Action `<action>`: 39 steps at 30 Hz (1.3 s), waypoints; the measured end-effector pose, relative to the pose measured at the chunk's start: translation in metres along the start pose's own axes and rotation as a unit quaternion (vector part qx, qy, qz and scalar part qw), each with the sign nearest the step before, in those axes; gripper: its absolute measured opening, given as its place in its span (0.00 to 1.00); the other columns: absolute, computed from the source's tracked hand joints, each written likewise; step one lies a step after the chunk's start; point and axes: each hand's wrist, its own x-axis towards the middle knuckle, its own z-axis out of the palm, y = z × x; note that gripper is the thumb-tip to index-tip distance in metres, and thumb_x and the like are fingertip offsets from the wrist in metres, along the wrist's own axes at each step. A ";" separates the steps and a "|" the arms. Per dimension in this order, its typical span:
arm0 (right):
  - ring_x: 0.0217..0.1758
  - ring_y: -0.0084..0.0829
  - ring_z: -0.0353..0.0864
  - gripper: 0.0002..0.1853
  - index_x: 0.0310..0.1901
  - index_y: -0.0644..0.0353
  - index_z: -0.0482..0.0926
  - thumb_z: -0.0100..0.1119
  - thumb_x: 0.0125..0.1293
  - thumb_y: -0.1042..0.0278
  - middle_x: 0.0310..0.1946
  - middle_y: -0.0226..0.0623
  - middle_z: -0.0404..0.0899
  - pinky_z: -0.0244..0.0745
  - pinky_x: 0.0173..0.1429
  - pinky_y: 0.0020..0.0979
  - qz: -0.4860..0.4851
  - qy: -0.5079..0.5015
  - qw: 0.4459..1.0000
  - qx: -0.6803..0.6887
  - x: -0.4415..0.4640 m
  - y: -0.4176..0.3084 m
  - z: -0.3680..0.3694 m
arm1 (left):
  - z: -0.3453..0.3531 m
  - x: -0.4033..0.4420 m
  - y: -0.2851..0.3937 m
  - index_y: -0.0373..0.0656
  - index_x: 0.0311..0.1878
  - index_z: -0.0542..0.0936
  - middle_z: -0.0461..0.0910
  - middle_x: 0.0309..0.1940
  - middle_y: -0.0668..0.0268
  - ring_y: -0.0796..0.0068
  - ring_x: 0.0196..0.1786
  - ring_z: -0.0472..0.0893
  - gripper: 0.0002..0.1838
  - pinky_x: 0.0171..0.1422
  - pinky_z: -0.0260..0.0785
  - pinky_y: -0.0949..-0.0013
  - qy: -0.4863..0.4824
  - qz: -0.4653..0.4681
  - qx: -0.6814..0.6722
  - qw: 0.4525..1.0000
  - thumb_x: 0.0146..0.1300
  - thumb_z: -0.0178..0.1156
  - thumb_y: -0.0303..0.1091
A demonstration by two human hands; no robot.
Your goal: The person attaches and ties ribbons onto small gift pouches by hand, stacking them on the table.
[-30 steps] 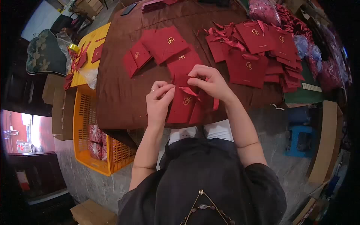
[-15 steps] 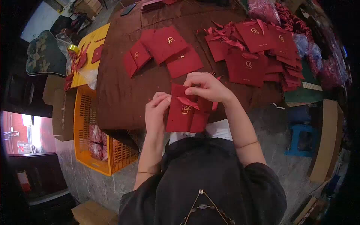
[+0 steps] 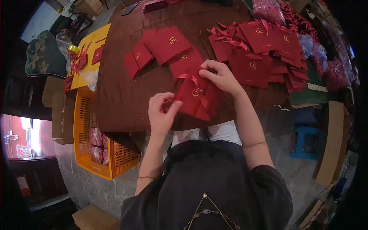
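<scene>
red and slightly tilted, the ribboned bag [image 3: 191, 103] is lying between the 2 hands, near the front edge of the brown cloth [image 3: 122, 103]. its gold letters are facing up, and a red ribbon [image 3: 194, 80] is looping over its upper part.

the left hand [image 3: 161, 113] is hovering at the bag's left side with its fingers loosely curling and its thumb standing well apart from them, pointing at the bag. it is holding nothing that shows; whether the thumb tip is touching the bag's edge, the view is not telling.

the right hand [image 3: 221, 78] is reaching over the bag's upper right edge. its thumb and forefinger are bending close together, with a narrow gap showing between the tips; whether they are gripping the bag lower down, it is impossible to tell.

just beyond, 3 other bags [image 3: 166, 44] are lying partly overlapping, the nearest of them reaching up to the ribboned bag. to the right, a heap of red bags [image 3: 251, 67] is spreading over the cloth, with ribbons trailing among them. to the left, a roll of tape [image 3: 73, 49] is sitting on a yellow surface [image 3: 78, 81], and below it an orange crate [image 3: 81, 134] is holding wrapped red packs [image 3: 96, 147].
</scene>
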 end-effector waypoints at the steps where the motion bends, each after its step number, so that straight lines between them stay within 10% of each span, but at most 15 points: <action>1: 0.42 0.21 0.80 0.12 0.42 0.65 0.82 0.68 0.67 0.63 0.36 0.31 0.83 0.74 0.48 0.28 0.012 0.005 0.999 -0.048 0.003 0.007 0.000 | 0.002 -0.003 0.014 0.41 0.43 0.83 0.80 0.38 0.66 0.73 0.39 0.78 0.12 0.42 0.71 0.73 -0.039 0.045 0.067 0.996 0.57 0.74 0.29; 6: 0.45 0.30 0.83 0.14 0.44 0.64 0.83 0.70 0.65 0.62 0.38 0.37 0.84 0.76 0.51 0.32 0.038 0.030 0.997 -0.063 0.004 0.027 0.016 | 0.019 0.003 -0.014 0.39 0.48 0.83 0.78 0.37 0.65 0.72 0.37 0.78 0.16 0.44 0.74 0.68 -0.029 -0.058 0.061 0.996 0.57 0.75 0.29; 9: 0.52 0.39 0.81 0.19 0.46 0.57 0.84 0.74 0.59 0.54 0.43 0.36 0.83 0.77 0.53 0.38 -0.161 0.196 0.927 -0.278 -0.010 0.022 0.017 | 0.026 0.004 -0.036 0.39 0.47 0.84 0.78 0.36 0.64 0.72 0.37 0.79 0.16 0.45 0.74 0.68 -0.034 -0.039 0.099 0.994 0.57 0.75 0.30; 16: 0.30 0.39 0.81 0.22 0.30 0.57 0.79 0.78 0.51 0.48 0.24 0.35 0.78 0.75 0.35 0.39 0.079 -0.103 0.924 -0.360 -0.125 -0.009 0.008 | 0.027 0.007 -0.043 0.37 0.45 0.84 0.82 0.36 0.62 0.70 0.38 0.81 0.16 0.46 0.76 0.66 -0.041 -0.080 0.108 0.990 0.56 0.75 0.32; 23: 0.35 0.43 0.83 0.09 0.31 0.56 0.80 0.69 0.56 0.63 0.31 0.38 0.81 0.77 0.41 0.43 0.080 -0.020 0.886 -0.456 -0.146 0.025 0.042 | 0.024 0.007 -0.036 0.39 0.43 0.85 0.83 0.34 0.62 0.66 0.36 0.83 0.16 0.44 0.76 0.65 -0.044 -0.083 0.135 0.986 0.53 0.76 0.34; 29: 0.40 0.41 0.85 0.10 0.35 0.55 0.79 0.70 0.56 0.64 0.33 0.35 0.81 0.78 0.42 0.41 0.106 -0.038 0.900 -0.420 -0.140 0.004 0.044 | 0.013 0.009 -0.032 0.33 0.46 0.86 0.85 0.35 0.65 0.78 0.38 0.82 0.18 0.45 0.75 0.72 -0.078 -0.150 0.061 0.984 0.57 0.76 0.33; 37: 0.35 0.37 0.83 0.12 0.42 0.54 0.79 0.69 0.57 0.67 0.37 0.34 0.78 0.78 0.40 0.36 -0.090 0.002 0.890 -0.446 -0.147 0.019 0.053 | 0.014 0.008 -0.033 0.32 0.47 0.86 0.83 0.32 0.68 0.82 0.36 0.79 0.16 0.43 0.74 0.74 -0.075 -0.151 0.054 0.984 0.58 0.75 0.31; 39: 0.35 0.29 0.85 0.08 0.41 0.55 0.78 0.66 0.61 0.71 0.39 0.34 0.82 0.78 0.41 0.29 0.106 0.031 0.980 -0.164 -0.147 0.002 0.053 | 0.014 0.007 -0.031 0.33 0.46 0.86 0.82 0.31 0.69 0.82 0.35 0.79 0.16 0.43 0.73 0.74 -0.071 -0.153 0.046 0.985 0.58 0.75 0.32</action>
